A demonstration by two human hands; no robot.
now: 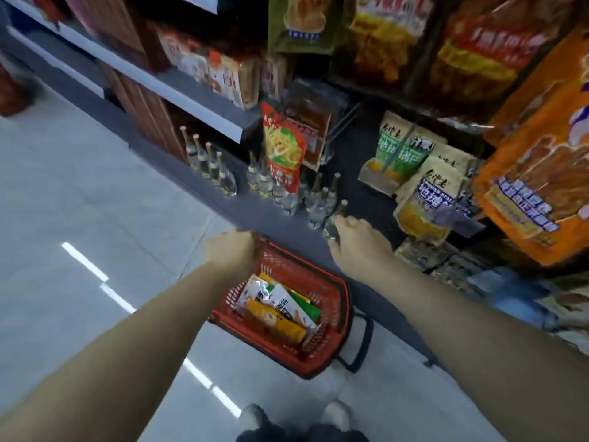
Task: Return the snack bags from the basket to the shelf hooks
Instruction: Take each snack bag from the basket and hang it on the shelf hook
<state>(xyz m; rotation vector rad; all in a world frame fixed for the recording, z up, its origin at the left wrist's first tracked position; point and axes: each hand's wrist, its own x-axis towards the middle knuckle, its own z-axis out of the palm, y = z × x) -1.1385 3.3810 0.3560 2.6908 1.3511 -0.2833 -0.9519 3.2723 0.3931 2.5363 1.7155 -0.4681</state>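
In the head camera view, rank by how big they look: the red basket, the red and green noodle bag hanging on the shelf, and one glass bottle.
1. Red basket, largest.
2. Noodle bag.
3. Glass bottle, smallest.
The basket lies nearer the camera, which may exaggerate it.

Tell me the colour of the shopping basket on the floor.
Red, with black handles; the basket shows best in the head view.

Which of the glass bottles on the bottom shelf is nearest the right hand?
The glass bottle at the front right end of the cluster, beside the right hand. Its fingers reach its base; the other bottles stand further left and back.
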